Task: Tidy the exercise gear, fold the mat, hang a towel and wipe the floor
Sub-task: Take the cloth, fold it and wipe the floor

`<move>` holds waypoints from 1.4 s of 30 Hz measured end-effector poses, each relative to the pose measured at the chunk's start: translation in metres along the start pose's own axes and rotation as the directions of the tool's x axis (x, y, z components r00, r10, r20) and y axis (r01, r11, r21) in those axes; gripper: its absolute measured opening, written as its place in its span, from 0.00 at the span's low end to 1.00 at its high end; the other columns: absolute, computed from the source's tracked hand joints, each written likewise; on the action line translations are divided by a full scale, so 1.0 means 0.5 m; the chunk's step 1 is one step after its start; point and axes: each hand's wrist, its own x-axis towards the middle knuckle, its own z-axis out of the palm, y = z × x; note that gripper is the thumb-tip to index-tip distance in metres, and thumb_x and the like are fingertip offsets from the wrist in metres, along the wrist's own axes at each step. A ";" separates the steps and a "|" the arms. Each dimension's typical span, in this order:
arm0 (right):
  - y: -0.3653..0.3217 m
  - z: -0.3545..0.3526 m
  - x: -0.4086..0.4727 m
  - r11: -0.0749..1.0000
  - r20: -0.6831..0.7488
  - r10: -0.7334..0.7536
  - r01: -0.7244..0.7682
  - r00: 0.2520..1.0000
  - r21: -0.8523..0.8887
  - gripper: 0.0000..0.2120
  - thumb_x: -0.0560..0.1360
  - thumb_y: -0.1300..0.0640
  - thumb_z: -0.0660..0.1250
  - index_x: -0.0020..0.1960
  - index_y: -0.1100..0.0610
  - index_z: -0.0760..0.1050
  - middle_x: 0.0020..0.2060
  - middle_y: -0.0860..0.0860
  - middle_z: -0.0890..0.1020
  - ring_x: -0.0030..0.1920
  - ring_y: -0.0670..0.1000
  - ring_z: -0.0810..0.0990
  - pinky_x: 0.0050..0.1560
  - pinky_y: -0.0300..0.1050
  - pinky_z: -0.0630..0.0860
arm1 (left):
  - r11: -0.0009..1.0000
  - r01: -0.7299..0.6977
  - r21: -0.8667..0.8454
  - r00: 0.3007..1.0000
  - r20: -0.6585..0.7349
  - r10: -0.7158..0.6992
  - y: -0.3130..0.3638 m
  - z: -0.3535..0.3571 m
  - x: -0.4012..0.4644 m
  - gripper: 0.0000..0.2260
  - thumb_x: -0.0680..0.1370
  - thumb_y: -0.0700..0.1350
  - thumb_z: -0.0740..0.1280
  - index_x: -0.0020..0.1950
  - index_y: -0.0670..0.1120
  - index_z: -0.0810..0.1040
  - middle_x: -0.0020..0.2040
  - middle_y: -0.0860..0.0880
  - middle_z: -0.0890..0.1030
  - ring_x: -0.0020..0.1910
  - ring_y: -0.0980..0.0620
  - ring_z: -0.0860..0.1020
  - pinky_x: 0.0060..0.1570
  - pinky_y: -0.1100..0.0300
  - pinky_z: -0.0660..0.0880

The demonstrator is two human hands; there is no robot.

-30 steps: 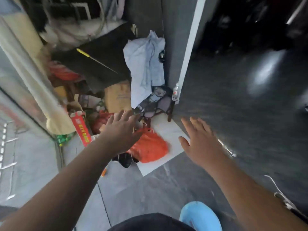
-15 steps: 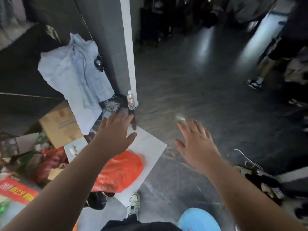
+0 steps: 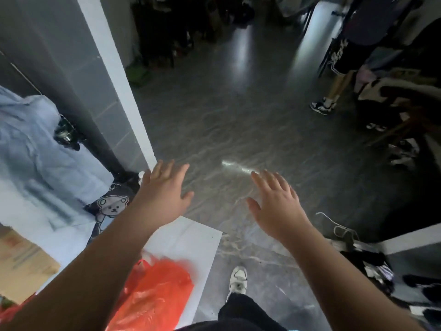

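Both the left hand and right hand reach forward, grip open and empty, above the glossy dark grey floor.

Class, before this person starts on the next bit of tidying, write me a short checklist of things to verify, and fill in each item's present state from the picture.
1. Left hand free, fingers spread: ok.
2. Right hand free, holds nothing: ok.
3. Floor ahead free of obstacles: ok.
4. Red plastic bag off the walkway: not ok, it lies on the white sheet beside the white shoe.
5. Bystander's shoe out of reach: ok.
6. Mat in sight: cannot tell.
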 end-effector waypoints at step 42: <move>-0.135 -0.084 2.074 0.984 0.097 -0.177 0.178 0.979 -0.001 0.33 0.80 0.38 0.54 0.80 0.46 0.49 0.80 0.50 0.53 0.80 0.55 0.48 0.78 0.56 0.52 | 0.978 0.207 0.017 0.969 0.136 -0.207 -0.517 -0.201 1.896 0.34 0.79 0.63 0.56 0.80 0.56 0.43 0.81 0.49 0.48 0.80 0.44 0.44 0.76 0.37 0.45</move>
